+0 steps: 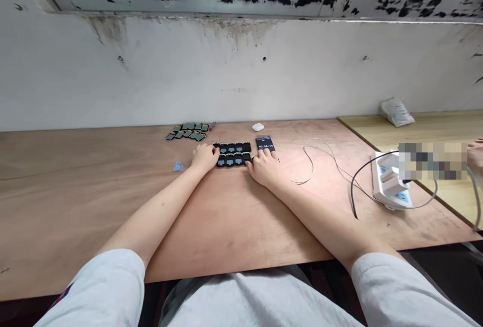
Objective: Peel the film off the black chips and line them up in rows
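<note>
Two rows of small black plastic frames [234, 160] lie side by side on the table, several with pale blue pieces set in them. At their left end my left hand [204, 158] has its fingers curled and closed on the edge of the frames. My right hand [265, 167] rests at the right end, thumb against the lower row. Its other fingers are apart and reach over the lower part of a phone [265, 142] showing a running timer. A few loose pale blue pieces [178, 166] lie left of my left hand.
Several green-grey square pieces [186, 132] lie at the back left beside a purple-handled tool [212, 126]. A white case [258, 127] stands behind the phone. On the right, a power strip [392, 186] has plugs and loose cables. Another person's hand [476, 153] shows at the right edge.
</note>
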`<state>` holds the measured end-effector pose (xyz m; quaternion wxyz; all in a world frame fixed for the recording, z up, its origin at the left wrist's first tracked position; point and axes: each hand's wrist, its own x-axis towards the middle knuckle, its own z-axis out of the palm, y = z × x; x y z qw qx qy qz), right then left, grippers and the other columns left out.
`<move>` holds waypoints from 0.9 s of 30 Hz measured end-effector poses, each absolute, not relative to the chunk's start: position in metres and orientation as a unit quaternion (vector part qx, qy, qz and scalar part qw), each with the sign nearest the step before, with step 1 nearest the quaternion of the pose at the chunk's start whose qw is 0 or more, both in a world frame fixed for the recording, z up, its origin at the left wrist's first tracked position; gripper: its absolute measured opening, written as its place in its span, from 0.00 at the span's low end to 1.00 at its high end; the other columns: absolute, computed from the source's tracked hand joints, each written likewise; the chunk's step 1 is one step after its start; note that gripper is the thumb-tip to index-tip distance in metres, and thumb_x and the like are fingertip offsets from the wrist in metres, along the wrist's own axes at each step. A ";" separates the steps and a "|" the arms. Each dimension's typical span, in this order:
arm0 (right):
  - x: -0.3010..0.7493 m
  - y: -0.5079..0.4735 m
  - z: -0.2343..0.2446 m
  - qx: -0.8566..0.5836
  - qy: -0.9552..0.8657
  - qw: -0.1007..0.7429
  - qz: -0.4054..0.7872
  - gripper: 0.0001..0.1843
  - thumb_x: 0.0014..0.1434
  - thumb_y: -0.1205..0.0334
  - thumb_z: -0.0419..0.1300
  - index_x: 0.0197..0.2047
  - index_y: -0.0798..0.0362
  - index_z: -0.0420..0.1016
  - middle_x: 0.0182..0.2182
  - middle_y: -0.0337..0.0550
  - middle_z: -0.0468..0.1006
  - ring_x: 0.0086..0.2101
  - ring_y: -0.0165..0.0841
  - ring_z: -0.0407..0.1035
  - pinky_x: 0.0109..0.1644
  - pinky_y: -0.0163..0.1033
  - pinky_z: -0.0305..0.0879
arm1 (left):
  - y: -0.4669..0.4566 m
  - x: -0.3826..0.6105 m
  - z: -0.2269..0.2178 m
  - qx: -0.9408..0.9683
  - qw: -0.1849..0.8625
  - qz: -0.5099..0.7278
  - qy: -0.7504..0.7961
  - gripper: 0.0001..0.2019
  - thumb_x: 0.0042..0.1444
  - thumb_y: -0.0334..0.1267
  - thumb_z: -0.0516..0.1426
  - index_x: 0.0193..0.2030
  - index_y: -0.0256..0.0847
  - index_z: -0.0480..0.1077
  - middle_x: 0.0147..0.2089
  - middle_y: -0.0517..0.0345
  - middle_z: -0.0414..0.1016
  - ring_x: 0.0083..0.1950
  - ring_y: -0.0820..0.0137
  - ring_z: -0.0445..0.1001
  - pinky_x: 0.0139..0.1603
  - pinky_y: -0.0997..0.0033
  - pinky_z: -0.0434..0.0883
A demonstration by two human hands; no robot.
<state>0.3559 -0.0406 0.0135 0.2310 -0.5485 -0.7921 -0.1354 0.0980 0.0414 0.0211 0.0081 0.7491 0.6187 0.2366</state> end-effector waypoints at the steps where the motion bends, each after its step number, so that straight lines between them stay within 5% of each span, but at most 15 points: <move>1: 0.355 -0.041 0.014 -0.549 -0.792 0.231 -0.133 0.24 0.72 0.49 0.53 0.38 0.57 0.84 0.40 0.63 0.77 0.49 0.54 0.64 0.54 0.60 0.61 | 0.041 0.100 0.023 0.747 0.015 0.237 0.620 0.25 0.63 0.59 0.54 0.41 0.40 0.82 0.40 0.38 0.80 0.48 0.47 0.75 0.52 0.48 0.70; 11: 0.352 -0.045 0.019 -0.467 -0.856 0.209 -0.072 0.24 0.73 0.50 0.55 0.34 0.54 0.84 0.41 0.59 0.78 0.50 0.51 0.64 0.55 0.57 0.60 | 0.029 0.089 0.032 0.789 0.061 0.237 0.564 0.20 0.67 0.50 0.52 0.53 0.40 0.79 0.51 0.42 0.82 0.51 0.53 0.78 0.53 0.55 0.70; 16: 0.348 -0.050 0.021 -0.333 -0.919 0.211 0.007 0.20 0.72 0.52 0.57 0.35 0.53 0.82 0.45 0.52 0.80 0.48 0.43 0.67 0.56 0.51 0.63 | 0.004 0.016 0.023 0.783 -0.068 0.203 0.584 0.21 0.67 0.44 0.47 0.54 0.39 0.77 0.57 0.42 0.79 0.62 0.49 0.72 0.63 0.47 0.64; 27: 0.340 -0.054 0.018 -0.221 -0.945 0.217 0.100 0.12 0.67 0.56 0.63 0.50 0.51 0.79 0.51 0.50 0.79 0.51 0.43 0.70 0.58 0.50 0.66 | -0.014 -0.080 0.007 0.737 -0.021 0.156 0.658 0.26 0.66 0.57 0.49 0.57 0.45 0.78 0.58 0.46 0.77 0.63 0.49 0.69 0.62 0.49 0.67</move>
